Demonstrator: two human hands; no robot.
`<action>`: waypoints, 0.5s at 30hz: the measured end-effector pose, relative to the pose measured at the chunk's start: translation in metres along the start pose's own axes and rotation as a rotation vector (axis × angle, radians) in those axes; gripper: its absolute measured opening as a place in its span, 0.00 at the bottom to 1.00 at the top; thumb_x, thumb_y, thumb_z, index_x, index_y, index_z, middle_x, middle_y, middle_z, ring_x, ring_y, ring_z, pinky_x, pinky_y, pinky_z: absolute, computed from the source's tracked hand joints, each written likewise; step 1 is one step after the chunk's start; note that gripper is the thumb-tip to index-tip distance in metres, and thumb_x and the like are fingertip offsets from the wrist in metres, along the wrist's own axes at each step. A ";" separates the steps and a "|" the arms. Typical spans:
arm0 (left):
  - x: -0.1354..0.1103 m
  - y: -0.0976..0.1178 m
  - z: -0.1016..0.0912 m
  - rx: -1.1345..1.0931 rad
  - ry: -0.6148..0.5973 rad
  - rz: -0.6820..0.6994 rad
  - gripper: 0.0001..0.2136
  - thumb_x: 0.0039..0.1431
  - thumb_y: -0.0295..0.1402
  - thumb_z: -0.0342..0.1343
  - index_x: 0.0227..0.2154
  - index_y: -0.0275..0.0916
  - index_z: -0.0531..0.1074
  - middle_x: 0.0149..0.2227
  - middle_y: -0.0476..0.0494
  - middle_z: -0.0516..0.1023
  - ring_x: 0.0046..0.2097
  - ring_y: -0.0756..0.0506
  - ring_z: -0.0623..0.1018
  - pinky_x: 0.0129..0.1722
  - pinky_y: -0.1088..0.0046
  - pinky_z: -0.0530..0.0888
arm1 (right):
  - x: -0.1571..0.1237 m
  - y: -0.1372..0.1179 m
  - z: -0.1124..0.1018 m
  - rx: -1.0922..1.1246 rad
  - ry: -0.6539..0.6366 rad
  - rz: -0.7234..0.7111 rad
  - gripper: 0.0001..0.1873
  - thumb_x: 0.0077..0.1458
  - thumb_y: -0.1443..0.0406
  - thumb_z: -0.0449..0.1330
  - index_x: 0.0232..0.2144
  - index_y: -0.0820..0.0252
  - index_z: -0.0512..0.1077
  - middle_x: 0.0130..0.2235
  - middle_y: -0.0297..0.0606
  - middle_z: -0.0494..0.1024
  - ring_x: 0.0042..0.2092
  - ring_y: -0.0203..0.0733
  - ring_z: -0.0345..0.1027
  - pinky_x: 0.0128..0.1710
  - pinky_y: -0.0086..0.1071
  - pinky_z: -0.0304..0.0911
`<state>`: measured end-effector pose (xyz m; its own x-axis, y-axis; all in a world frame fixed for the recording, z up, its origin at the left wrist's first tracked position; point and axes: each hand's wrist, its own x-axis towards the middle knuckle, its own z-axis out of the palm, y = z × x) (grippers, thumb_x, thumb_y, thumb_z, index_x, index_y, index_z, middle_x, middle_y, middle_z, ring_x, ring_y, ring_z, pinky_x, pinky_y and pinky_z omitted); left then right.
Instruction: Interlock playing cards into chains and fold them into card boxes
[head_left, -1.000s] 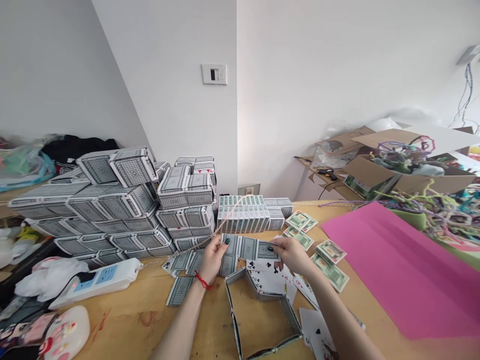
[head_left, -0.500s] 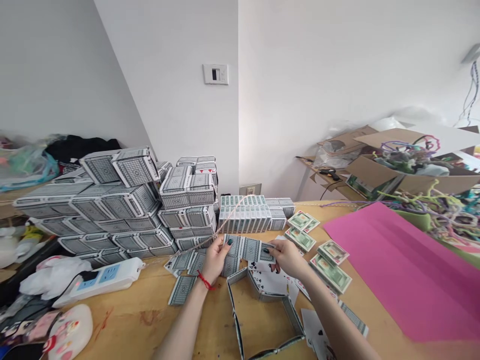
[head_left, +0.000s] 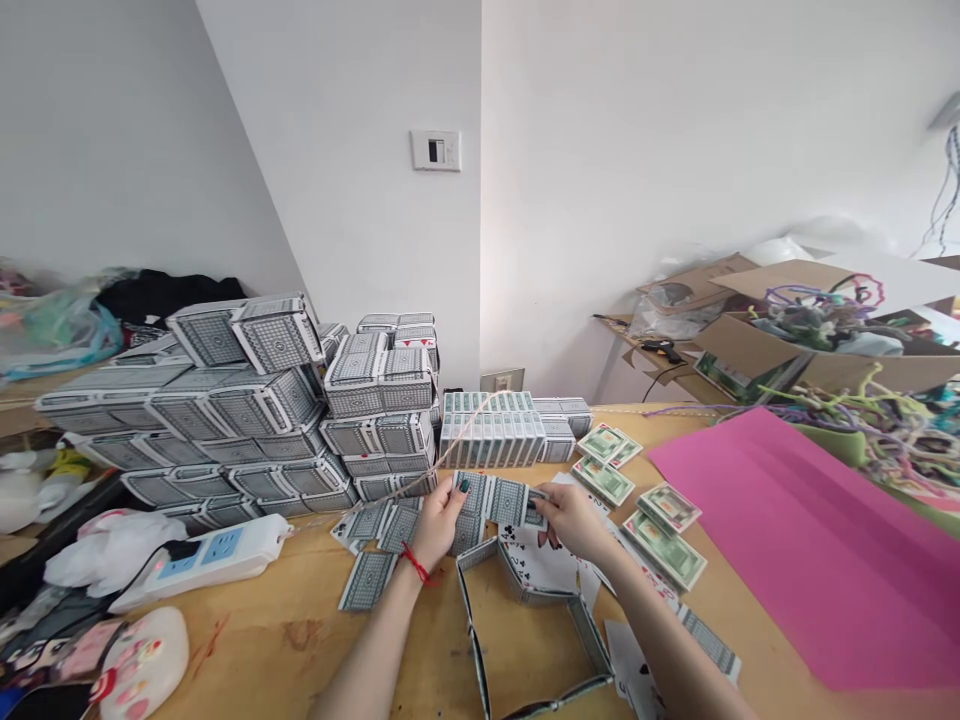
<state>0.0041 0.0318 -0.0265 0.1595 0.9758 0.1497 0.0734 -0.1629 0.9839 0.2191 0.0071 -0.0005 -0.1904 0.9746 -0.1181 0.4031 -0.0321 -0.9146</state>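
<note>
A joined strip of playing cards (head_left: 507,500), grey patterned backs up, stretches between my two hands. My left hand (head_left: 441,515), with a red string on the wrist, pinches its left end. At the right end, my right hand (head_left: 571,518) is closed on the strip, its fingertips partly hidden. Just below stands an open frame of folded cards (head_left: 469,605) on the wooden table. Loose cards, some face up (head_left: 544,560), lie under and beside the strip. More grey-backed cards (head_left: 367,580) lie left of my left hand.
Stacked blocks built of cards (head_left: 247,400) rise at the left. Behind my hands is a row of card packs (head_left: 491,430). Green card boxes (head_left: 664,550) and a pink sheet (head_left: 810,550) lie to the right. A white power strip (head_left: 217,555) sits at left.
The view has shifted slightly. My right fingers have shifted a little at the strip's end; both hands still hold it in nearly the same place.
</note>
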 end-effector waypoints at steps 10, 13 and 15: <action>-0.001 -0.001 0.001 0.043 0.047 -0.022 0.13 0.54 0.42 0.49 0.31 0.38 0.71 0.26 0.47 0.73 0.32 0.46 0.72 0.35 0.71 0.68 | -0.004 -0.001 -0.004 -0.028 -0.042 -0.097 0.14 0.52 0.68 0.43 0.33 0.62 0.68 0.18 0.31 0.71 0.19 0.35 0.62 0.21 0.26 0.58; 0.000 0.001 0.001 0.046 0.036 -0.023 0.12 0.55 0.41 0.48 0.31 0.37 0.69 0.27 0.47 0.72 0.32 0.47 0.72 0.36 0.70 0.68 | -0.002 0.003 -0.003 -0.003 -0.044 -0.077 0.14 0.51 0.68 0.43 0.33 0.62 0.68 0.17 0.30 0.70 0.18 0.34 0.60 0.20 0.26 0.57; 0.000 0.002 0.002 0.048 0.032 -0.033 0.11 0.55 0.41 0.48 0.30 0.37 0.68 0.27 0.47 0.72 0.32 0.47 0.71 0.36 0.71 0.68 | -0.001 0.005 -0.001 0.015 -0.043 -0.063 0.14 0.51 0.68 0.43 0.34 0.62 0.68 0.17 0.30 0.69 0.18 0.34 0.60 0.20 0.26 0.57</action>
<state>0.0063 0.0308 -0.0243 0.1250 0.9848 0.1207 0.1256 -0.1364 0.9827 0.2225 0.0066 -0.0045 -0.2532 0.9644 -0.0763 0.3759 0.0255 -0.9263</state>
